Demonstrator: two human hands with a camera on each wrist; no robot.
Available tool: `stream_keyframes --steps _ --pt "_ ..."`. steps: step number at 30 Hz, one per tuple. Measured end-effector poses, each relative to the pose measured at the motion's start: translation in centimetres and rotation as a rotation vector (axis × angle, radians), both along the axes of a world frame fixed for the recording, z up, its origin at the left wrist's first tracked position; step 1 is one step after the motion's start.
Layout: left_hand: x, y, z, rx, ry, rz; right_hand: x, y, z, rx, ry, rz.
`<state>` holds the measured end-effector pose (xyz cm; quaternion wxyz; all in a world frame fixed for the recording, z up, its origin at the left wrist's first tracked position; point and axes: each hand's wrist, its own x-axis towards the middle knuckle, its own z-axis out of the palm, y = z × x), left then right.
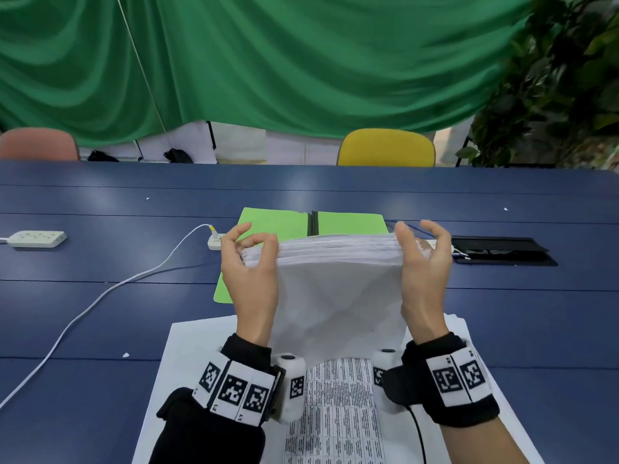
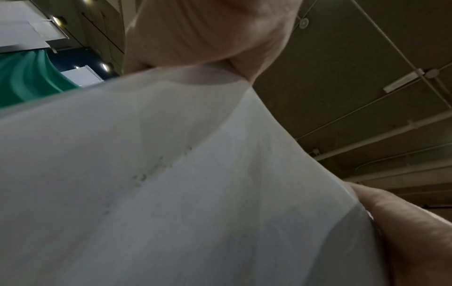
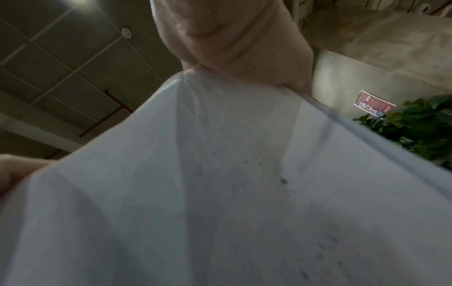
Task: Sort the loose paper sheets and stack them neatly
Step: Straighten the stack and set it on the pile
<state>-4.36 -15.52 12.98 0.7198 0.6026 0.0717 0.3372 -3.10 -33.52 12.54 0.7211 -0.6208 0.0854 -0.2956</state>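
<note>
— Above the blue surface, what is held between the hands?

— A thick bundle of paper sheets is held upright on its edge, over other printed sheets that are left flat on the surface near the person. The bundle is gripped on its left side by the left hand and on its right side by the right hand. The fingers of the left hand are curled on the top corner; on the right, the thumb is pressed on the near side and the other fingers are bent behind the bundle.

— How much of the task can be judged as done?

— Most sheets seem to be collected already. At the top edge, however, the sheets are seen a little uneven, so the bundle is probably being squared.

— And what is left?

— The flat sheets below are not yet joined with the bundle. An open green folder is seen behind it; whether it is meant for the papers cannot be told. The bundle must also be laid down as one tidy stack.
</note>
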Motion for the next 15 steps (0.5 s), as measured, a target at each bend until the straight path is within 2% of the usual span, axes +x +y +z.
stream_keyframes --steps 5,10,13,15 --pt "0.1 0.0 -0.2 0.019 -0.021 -0.003 0.6 -0.2 0.0 -0.041 0.051 0.028" --pt "0.4 0.3 -0.1 0.041 -0.052 -0.046 0.1 0.0 0.2 -0.029 -0.061 0.097" --pt "0.2 1.1 -0.9 -0.072 -0.151 -0.131 0.0 -1.1 -0.9 -0.001 -0.154 0.261" --pt "-0.4 1.6 -2.7 -0.021 -0.204 -0.204 0.0 -2.3 -3.0 -0.048 -0.094 0.368"
